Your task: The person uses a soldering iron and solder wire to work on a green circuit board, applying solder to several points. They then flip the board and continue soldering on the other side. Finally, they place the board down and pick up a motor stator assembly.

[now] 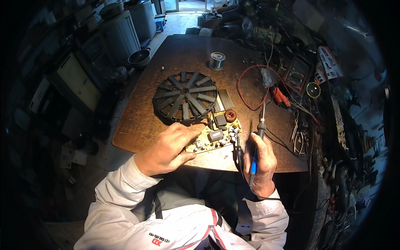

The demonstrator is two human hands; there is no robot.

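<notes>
A circuit board (225, 139) lies near the front edge of the table, with a copper-wound toroid, a dark boxy component, several capacitors and a finned heatsink (226, 99) at its far end. My left hand (166, 148) grips the board's left side, its index finger over the board and its thumb by the near edge. Upright in my right hand (263, 164) is a soldering iron (254, 163) with a blue and black handle. Its metal tip points away from me, to the right of the board. Touching the board's far left is a round induction coil (185, 96) with black radial bars.
A solder spool (217, 61) stands farther back on the wooden table (137, 121). To the right lie red clamps (280, 98), a red cable loop, a multimeter (296, 75) and tangled wires. A pan (139, 58) and cabinets stand beyond the table's left side.
</notes>
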